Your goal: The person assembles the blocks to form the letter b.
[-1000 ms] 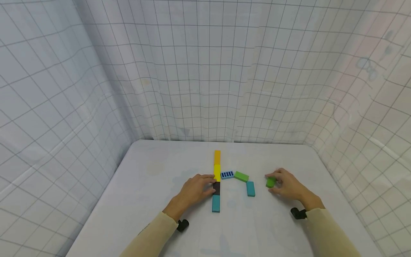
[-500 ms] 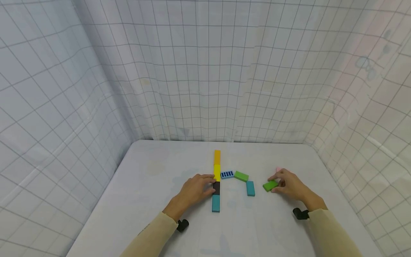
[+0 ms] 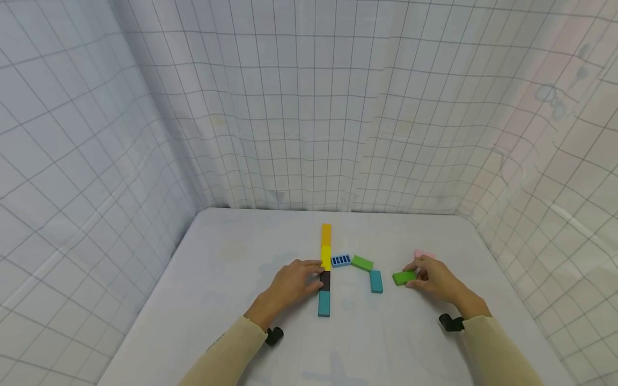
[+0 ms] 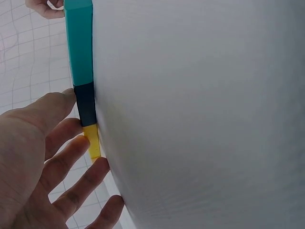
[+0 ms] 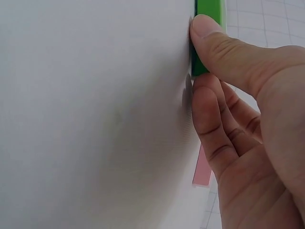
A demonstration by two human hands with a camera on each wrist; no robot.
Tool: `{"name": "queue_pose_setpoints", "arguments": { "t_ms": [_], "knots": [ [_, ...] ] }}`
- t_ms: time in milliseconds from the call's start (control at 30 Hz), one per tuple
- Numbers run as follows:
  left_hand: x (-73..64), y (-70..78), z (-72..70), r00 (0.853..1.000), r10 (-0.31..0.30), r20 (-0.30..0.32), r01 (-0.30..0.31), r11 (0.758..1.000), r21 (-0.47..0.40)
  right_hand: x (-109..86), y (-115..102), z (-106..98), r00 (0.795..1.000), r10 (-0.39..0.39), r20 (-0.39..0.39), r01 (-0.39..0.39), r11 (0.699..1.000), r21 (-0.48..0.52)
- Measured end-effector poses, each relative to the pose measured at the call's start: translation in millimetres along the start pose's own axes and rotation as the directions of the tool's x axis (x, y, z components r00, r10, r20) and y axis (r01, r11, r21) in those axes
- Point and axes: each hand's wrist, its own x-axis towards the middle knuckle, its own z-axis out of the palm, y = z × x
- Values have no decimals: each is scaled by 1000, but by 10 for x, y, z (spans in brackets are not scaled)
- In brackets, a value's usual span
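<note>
My left hand [image 3: 292, 284] rests beside a straight column of blocks, its fingertips and thumb touching the left side. From far to near the column runs orange block [image 3: 326, 234], yellow block [image 3: 326, 256], black block [image 3: 325, 280] and teal block [image 3: 324, 304]. In the left wrist view the fingers [image 4: 71, 191] are spread and loosely bent. Farther right, my right hand [image 3: 436, 279] pinches the right end of a bright green block [image 3: 402, 277] between thumb and fingers. In the right wrist view the thumb lies along this green block [image 5: 208, 9], low on the tabletop.
Between the hands lie a light blue block with dark slots [image 3: 340, 261], another green block [image 3: 362, 262] and a second teal block [image 3: 376, 281], forming a bent line from the column. A pink block [image 3: 425, 253] lies behind my right hand. Grid-patterned curtains [image 3: 309, 134] surround the white table [image 3: 241, 236].
The green block in my right hand has turned and slid slightly left, toward the second teal block. More of the pink block shows. My left hand has stayed put.
</note>
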Motion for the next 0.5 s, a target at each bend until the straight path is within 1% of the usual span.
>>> {"name": "queue_pose_setpoints", "arguments": {
  "t_ms": [233, 333, 500],
  "knots": [
    [10, -14, 14, 1000, 6, 1, -6, 1000, 23, -27, -60, 1, 1000, 14, -25, -15, 1000, -9],
    [13, -28, 13, 1000, 11, 5, -12, 1000, 11, -31, -97, -9, 999, 15, -44, -16, 1000, -20],
    [10, -43, 7, 1000, 20, 15, -20, 1000, -14, -43, -177, -32, 996, -31, -78, 28, 999, -35]
  ]
}}
